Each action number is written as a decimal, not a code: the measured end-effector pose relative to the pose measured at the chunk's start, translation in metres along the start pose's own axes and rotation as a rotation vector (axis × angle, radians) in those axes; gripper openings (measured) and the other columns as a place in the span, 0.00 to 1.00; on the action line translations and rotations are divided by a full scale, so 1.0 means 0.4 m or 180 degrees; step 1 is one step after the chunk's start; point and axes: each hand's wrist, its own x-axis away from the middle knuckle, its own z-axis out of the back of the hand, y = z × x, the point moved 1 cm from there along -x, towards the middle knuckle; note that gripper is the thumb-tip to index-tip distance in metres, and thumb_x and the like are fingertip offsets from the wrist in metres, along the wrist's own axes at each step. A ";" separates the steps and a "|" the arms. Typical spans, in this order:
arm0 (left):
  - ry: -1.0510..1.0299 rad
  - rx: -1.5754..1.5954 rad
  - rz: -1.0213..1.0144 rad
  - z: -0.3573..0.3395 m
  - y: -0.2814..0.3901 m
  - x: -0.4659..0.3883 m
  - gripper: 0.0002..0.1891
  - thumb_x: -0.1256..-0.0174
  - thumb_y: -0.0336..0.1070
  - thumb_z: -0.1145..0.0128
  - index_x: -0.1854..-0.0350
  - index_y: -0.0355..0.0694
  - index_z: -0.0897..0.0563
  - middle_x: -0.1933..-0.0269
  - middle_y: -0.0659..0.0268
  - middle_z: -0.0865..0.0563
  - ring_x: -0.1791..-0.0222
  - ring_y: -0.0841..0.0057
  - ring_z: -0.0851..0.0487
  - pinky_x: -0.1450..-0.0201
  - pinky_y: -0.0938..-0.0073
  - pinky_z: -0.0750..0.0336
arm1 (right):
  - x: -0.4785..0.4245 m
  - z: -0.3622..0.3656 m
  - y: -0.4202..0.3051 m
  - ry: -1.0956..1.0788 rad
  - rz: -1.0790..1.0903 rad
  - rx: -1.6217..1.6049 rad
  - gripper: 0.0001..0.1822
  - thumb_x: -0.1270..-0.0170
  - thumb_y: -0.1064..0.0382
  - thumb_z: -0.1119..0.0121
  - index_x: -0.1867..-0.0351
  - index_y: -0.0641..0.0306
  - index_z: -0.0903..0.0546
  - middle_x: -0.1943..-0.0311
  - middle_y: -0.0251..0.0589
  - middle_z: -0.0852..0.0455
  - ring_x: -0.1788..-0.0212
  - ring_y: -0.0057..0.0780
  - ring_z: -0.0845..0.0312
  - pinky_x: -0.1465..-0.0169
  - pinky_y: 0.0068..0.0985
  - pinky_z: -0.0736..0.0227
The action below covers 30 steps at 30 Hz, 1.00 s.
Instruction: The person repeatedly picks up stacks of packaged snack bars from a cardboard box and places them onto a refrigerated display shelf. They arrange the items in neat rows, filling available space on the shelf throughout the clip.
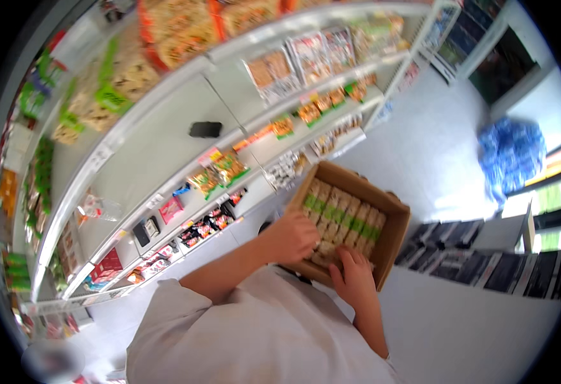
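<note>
An open cardboard carton (395,240) stands tilted in the view in front of my body. Inside it, several packets of light brown snacks (345,211) with green bands stand side by side in rows. My left hand (292,237) reaches over the carton's left wall, its fingers curled down at the packets. Across the near part of the carton lies my right hand (356,273), thumb apart from the fingers, touching the packets. The fingertips of both hands are partly hidden, so whether either grips a packet is unclear.
White store shelving (165,125) curves along the left, holding bagged snacks (230,165) and a black phone-like object (205,129). Blue-tinted wrapped bottles (511,156) stand on the floor at right. Dark boxed goods (491,269) line the right side, beside a white surface (453,317).
</note>
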 end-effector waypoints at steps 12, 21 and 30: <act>0.0322 0.0377 0.0356 0.212 0.008 0.232 0.10 0.34 0.34 0.34 0.53 0.42 0.15 0.52 0.64 0.12 0.50 0.60 0.13 0.43 0.56 0.21 | -0.141 -0.016 -0.230 0.0356 0.0917 -0.0105 0.13 0.37 0.71 0.31 0.50 0.67 0.14 0.47 0.53 0.11 0.44 0.56 0.15 0.42 0.44 0.19; 0.2144 0.0183 0.0812 0.542 -0.046 0.605 0.16 0.41 0.19 0.36 0.51 0.37 0.11 0.51 0.58 0.08 0.50 0.56 0.10 0.49 0.60 0.16 | -0.408 -0.104 -0.657 0.0184 0.2755 0.0199 0.21 0.42 0.70 0.29 0.45 0.64 0.15 0.38 0.51 0.17 0.35 0.58 0.21 0.33 0.50 0.24; 0.2690 -0.0242 0.0275 0.794 -0.075 0.795 0.14 0.45 0.17 0.36 0.56 0.33 0.12 0.55 0.57 0.09 0.59 0.59 0.10 0.56 0.61 0.16 | -0.628 0.020 -1.031 0.0949 0.3138 0.1354 0.41 0.49 0.67 0.22 0.28 0.57 0.22 0.23 0.47 0.31 0.21 0.54 0.36 0.21 0.50 0.35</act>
